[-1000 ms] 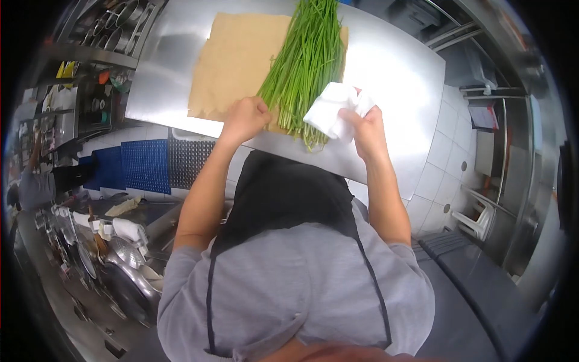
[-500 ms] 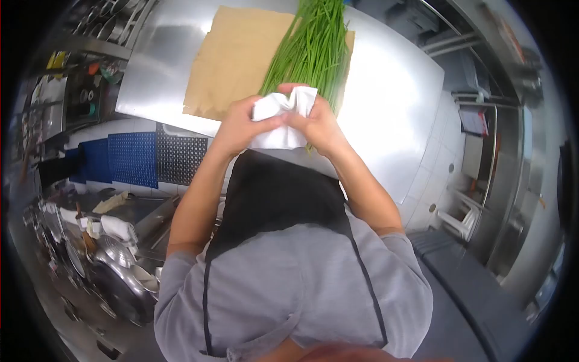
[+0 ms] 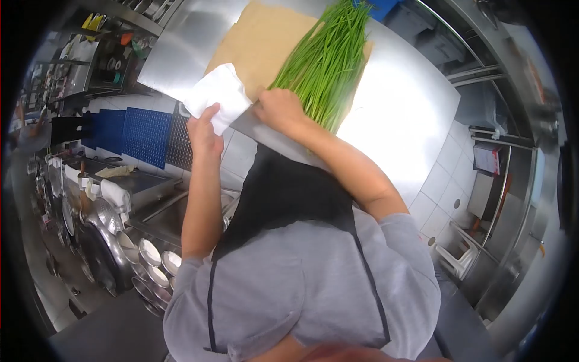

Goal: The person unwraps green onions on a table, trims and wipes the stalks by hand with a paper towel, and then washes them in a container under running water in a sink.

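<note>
A white cloth [image 3: 221, 93] hangs from my left hand [image 3: 205, 134], whose thumb presses on it over the table's near left edge. My right hand [image 3: 281, 110] is at the near edge of the brown paper [image 3: 259, 39], its fingers curled; what they hold, if anything, is hidden. Just beyond and to the right of that hand, a big bunch of long green stalks [image 3: 329, 60] lies across the right part of the paper.
The steel table [image 3: 407, 96] reaches out to the right. Blue perforated mats [image 3: 145, 137] are on the left. Pans, a strainer [image 3: 108, 216] and small round containers [image 3: 149, 252] stand at the lower left. Shelving with bins [image 3: 443, 45] is at the upper right.
My hands have moved apart. The white cloth, bunched between both before, is now spread out in my left hand at the left. My right hand has left it. The view has shifted.
</note>
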A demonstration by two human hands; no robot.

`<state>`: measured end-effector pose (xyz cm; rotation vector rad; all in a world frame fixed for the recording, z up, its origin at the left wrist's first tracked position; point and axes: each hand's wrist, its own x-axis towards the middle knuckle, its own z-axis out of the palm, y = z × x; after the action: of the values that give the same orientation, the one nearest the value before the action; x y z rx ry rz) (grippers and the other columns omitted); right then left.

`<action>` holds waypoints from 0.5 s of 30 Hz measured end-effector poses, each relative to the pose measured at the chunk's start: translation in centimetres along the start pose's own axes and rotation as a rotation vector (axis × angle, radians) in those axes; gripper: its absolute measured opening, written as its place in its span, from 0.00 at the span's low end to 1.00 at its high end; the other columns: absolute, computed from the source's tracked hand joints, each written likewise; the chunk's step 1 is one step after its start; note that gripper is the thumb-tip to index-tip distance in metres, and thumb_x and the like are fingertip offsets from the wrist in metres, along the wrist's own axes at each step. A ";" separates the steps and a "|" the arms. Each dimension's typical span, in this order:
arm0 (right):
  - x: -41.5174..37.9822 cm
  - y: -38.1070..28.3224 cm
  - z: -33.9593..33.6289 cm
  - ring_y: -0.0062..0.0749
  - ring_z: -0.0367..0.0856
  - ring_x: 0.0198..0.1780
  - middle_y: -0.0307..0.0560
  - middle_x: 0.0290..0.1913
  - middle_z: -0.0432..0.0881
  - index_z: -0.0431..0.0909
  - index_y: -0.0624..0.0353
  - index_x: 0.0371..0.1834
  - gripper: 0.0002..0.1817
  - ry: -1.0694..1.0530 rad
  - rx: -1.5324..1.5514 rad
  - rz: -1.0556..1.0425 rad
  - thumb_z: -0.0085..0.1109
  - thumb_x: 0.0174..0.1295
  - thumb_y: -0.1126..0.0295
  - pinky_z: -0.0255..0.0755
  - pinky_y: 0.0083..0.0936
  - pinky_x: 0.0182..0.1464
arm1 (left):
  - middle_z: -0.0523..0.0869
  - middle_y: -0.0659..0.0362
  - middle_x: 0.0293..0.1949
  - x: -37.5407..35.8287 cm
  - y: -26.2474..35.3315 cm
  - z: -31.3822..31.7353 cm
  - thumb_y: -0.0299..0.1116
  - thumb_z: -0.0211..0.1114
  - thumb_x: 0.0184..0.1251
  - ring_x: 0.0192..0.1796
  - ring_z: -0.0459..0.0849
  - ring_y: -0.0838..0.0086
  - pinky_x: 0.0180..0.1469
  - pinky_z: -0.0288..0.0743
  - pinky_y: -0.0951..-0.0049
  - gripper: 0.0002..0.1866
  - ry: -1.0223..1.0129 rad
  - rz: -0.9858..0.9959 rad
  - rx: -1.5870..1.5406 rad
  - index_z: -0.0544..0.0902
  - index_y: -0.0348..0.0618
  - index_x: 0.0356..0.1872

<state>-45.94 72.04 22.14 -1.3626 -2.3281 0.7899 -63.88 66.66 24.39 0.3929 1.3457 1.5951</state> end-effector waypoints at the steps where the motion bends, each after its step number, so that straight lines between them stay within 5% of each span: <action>1: 0.0 0.4 0.5 0.58 0.85 0.35 0.62 0.29 0.84 0.80 0.63 0.35 0.10 0.032 0.009 -0.006 0.60 0.55 0.68 0.78 0.48 0.40 | 0.80 0.48 0.60 -0.1 0.0 0.2 0.16 0.63 0.60 0.60 0.82 0.60 0.61 0.77 0.64 0.28 -0.009 0.001 -0.014 0.71 0.27 0.64; 6: -2.4 0.4 -1.3 0.47 0.84 0.28 0.54 0.24 0.82 0.76 0.63 0.46 0.17 0.205 0.251 0.116 0.65 0.53 0.70 0.77 0.43 0.33 | 0.80 0.48 0.59 -0.8 -0.5 0.6 0.19 0.61 0.63 0.59 0.82 0.60 0.62 0.77 0.64 0.26 -0.016 -0.048 -0.030 0.70 0.27 0.64; 12: -7.2 2.5 -5.6 0.20 0.79 0.25 0.41 0.28 0.82 0.68 0.69 0.56 0.30 0.133 1.110 0.537 0.74 0.52 0.76 0.74 0.18 0.25 | 0.81 0.49 0.57 -0.2 -1.6 3.2 0.21 0.58 0.67 0.57 0.83 0.60 0.62 0.77 0.63 0.23 -0.112 -0.020 -0.028 0.71 0.27 0.63; 15: -8.6 2.9 -6.6 0.19 0.78 0.23 0.43 0.28 0.82 0.74 0.72 0.48 0.21 0.214 1.249 0.582 0.73 0.54 0.77 0.72 0.16 0.21 | 0.82 0.49 0.57 -1.4 -1.4 5.5 0.21 0.57 0.68 0.57 0.83 0.60 0.62 0.76 0.63 0.22 -0.171 -0.121 0.020 0.72 0.27 0.62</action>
<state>-36.17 67.61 25.57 -1.3059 -0.8134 1.7129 -58.41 68.52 25.51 0.4415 1.2327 1.4166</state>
